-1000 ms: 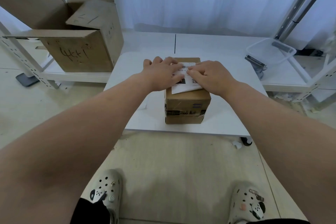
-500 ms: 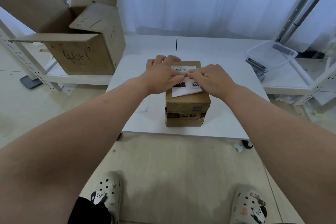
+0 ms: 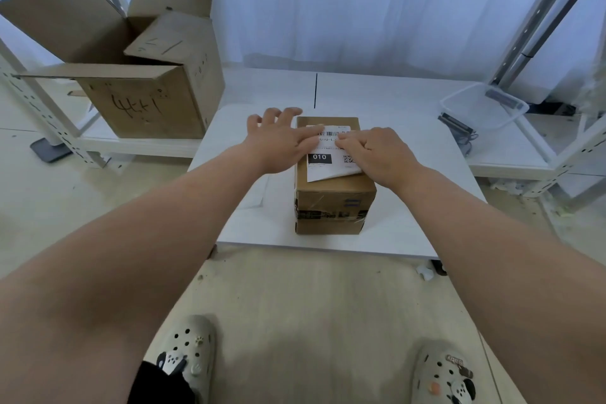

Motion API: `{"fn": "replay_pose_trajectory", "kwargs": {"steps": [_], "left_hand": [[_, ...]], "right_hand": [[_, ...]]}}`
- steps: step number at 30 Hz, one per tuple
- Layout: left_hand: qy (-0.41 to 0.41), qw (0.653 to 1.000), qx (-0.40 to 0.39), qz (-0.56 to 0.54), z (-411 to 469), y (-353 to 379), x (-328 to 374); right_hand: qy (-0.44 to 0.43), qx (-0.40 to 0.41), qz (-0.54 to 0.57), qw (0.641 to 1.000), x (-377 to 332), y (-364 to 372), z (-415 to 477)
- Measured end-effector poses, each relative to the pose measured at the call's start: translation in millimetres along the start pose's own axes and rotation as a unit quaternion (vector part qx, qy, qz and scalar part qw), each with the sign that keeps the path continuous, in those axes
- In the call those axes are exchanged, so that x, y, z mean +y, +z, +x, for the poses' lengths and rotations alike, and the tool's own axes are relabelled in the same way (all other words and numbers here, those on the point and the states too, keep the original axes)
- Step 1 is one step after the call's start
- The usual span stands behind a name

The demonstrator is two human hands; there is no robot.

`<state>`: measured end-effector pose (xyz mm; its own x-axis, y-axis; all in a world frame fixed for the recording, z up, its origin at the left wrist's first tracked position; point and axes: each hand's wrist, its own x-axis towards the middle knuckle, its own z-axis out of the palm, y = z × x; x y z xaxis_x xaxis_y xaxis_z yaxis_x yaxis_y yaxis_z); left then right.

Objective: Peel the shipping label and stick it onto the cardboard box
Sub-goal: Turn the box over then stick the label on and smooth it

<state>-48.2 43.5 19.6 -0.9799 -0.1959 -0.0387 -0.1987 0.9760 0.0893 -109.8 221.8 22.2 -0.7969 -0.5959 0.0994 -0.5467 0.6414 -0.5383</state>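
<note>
A small brown cardboard box (image 3: 334, 203) stands on the low white table (image 3: 410, 207). A white shipping label (image 3: 323, 161) with a barcode, a black "010" block and a QR code lies on the box's top. Its near edge looks slightly lifted and skewed. My left hand (image 3: 278, 141) lies flat with fingers spread over the label's left part and the box's far left corner. My right hand (image 3: 373, 151) presses flat on the label's right part, fingertips meeting the left hand's near the barcode.
A large open cardboard box (image 3: 144, 102) with handwriting sits on a low shelf at left. A clear plastic bin (image 3: 485, 108) and dark cables (image 3: 459, 128) sit at right. A pale sheet (image 3: 255, 193) lies on the table left of the box. My feet in clogs stand below.
My left hand has slid leftward and spread its fingers, uncovering the "010" block and more of the label. My right hand stays pressed on the label's right side.
</note>
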Motion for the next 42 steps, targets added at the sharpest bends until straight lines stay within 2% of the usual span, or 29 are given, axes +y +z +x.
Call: {"fn": "replay_pose_trajectory", "kwargs": {"steps": [5, 7, 8, 10, 12, 14, 17, 22, 27, 32, 36, 39, 42], "left_hand": [[-0.018, 0.998, 0.046, 0.034, -3.9, -4.9, 0.2], [-0.035, 0.996, 0.062, -0.06, -0.8, -5.7, 12.7], [-0.063, 0.984, 0.058, -0.153, 1.4, -6.7, 17.2], [-0.117, 0.932, 0.026, -0.342, 7.4, -5.1, 19.1], [-0.142, 0.875, -0.023, -0.462, 9.7, -1.1, 20.1], [-0.148, 0.839, -0.031, -0.523, 12.5, 5.0, 21.2], [-0.156, 0.825, 0.004, -0.543, 18.3, 11.4, 22.2], [-0.17, 0.837, 0.034, -0.519, 26.3, 14.7, 21.2], [-0.18, 0.88, 0.061, -0.436, 33.3, 14.8, 22.3], [-0.188, 0.903, 0.099, -0.373, 34.7, 16.1, 21.5], [-0.186, 0.904, 0.1, -0.371, 35.3, 18.7, 22.1], [-0.173, 0.917, 0.082, -0.349, 35.2, 15.9, 25.5], [-0.176, 0.924, 0.082, -0.331, 38.2, 14.9, 25.5]], "right_hand": [[-0.028, -0.005, -0.014, 0.999, -3.2, -0.7, -4.1], [-0.041, -0.013, -0.021, 0.999, -6.4, 1.2, 5.1], [-0.03, -0.015, -0.022, 0.999, -7.7, 3.1, 11.2], [0.058, -0.021, 0.02, 0.998, -8.9, 8.0, 24.3], [0.178, -0.041, 0.202, 0.962, -9.3, 8.5, 33.0], [0.222, -0.064, 0.334, 0.914, -8.3, 5.8, 37.5], [0.203, -0.08, 0.326, 0.92, -4.6, 4.8, 40.8], [0.219, -0.06, 0.325, 0.918, 1.3, 6.4, 48.0], [0.212, -0.001, 0.282, 0.936, 4.0, 15.9, 54.8], [0.203, 0.047, 0.216, 0.954, 4.3, 20.1, 60.9], [0.207, 0.035, 0.211, 0.955, 4.1, 19.7, 63.3], [0.223, 0.004, 0.238, 0.946, 4.6, 19.7, 61.6], [0.208, 0.014, 0.196, 0.958, 3.3, 21.6, 62.1]]}}
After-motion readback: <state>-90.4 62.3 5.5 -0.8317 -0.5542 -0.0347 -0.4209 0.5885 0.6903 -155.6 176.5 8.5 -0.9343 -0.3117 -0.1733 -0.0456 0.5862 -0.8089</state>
